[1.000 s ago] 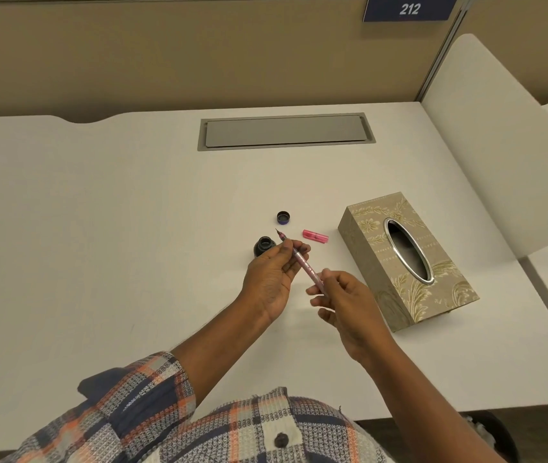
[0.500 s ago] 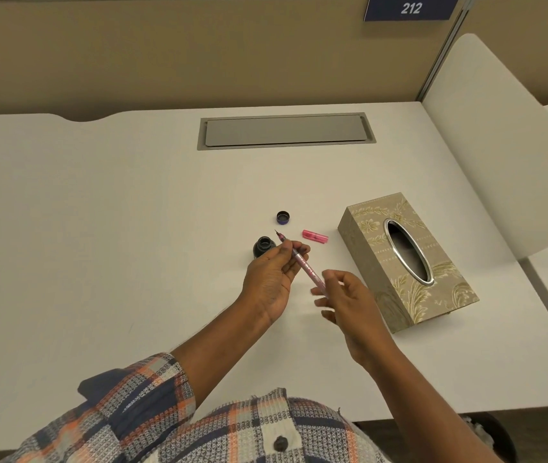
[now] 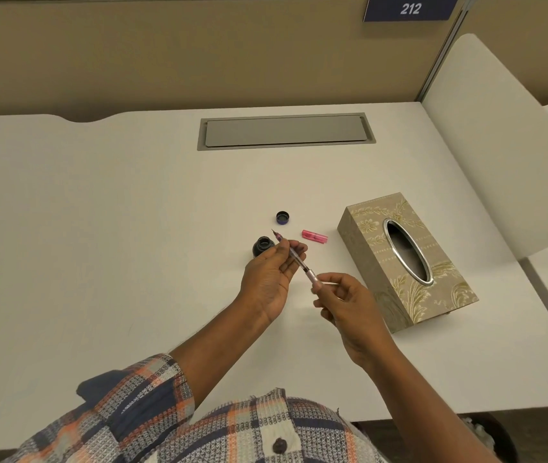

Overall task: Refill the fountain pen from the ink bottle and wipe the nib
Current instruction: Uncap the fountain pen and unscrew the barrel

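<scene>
My left hand (image 3: 271, 279) grips the front part of a pink fountain pen (image 3: 301, 264), whose nib (image 3: 275, 233) points up and away just above the open dark ink bottle (image 3: 261, 246). The fingertips of my right hand (image 3: 346, 305) pinch the pen's rear end. The bottle stands on the white desk (image 3: 99, 245), partly hidden behind my left hand. Its dark cap (image 3: 283, 217) lies upside down a little beyond it. To the right of the nib, a pink pen cap (image 3: 314, 236) lies on the desk.
A gold patterned tissue box (image 3: 406, 262) stands to the right of my hands, its oval slot facing up. A grey cable hatch (image 3: 286, 131) is set into the desk farther back. A white divider panel (image 3: 506, 145) borders the desk's right side.
The pen stays over the bottle in my left hand. My right hand's fingers have shifted slightly on the pen's rear end.
</scene>
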### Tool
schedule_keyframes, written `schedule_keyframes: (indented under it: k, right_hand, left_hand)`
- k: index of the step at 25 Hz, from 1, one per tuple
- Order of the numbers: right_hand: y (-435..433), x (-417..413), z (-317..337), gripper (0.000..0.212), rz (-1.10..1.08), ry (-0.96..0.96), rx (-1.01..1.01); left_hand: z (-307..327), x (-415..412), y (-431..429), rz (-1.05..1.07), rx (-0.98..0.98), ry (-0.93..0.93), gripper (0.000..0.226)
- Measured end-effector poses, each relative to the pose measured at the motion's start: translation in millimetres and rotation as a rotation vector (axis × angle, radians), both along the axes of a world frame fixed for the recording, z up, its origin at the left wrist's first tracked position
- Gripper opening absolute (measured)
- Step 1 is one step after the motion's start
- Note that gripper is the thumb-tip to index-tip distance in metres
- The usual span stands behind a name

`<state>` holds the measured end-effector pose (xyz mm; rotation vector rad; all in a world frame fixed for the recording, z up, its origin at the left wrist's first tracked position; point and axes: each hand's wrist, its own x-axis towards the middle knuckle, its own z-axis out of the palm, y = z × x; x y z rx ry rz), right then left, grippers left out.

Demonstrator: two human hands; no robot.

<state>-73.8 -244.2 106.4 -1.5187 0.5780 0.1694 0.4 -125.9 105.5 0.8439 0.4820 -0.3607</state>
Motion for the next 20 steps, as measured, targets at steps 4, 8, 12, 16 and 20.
schedule_keyframes:
  k: [4, 8, 12, 16, 20]
  right_hand:
    - [-2, -1, -2, 0.011, 0.067, -0.022, -0.067]
    - [-10, -4, -16, 0.008, 0.044, -0.089, -0.270]
    - [-17, 4, -61, 0.014, 0.091, -0.174, -0.771]
    - [-16, 9, -93, 0.014, 0.100, -0.241, -0.950]
    - [-14, 10, -104, 0.014, 0.050, -0.297, -0.978]
  left_hand:
    - [2, 4, 5, 0.038, 0.010, -0.032, 0.019]
    - [11, 15, 15, 0.087, 0.008, -0.059, 0.023]
    - [15, 20, 17, 0.137, -0.084, -0.052, 0.023]
    - [20, 18, 15, 0.119, -0.099, -0.054, 0.023]
    - [21, 20, 17, 0.134, -0.094, -0.050, 0.022]
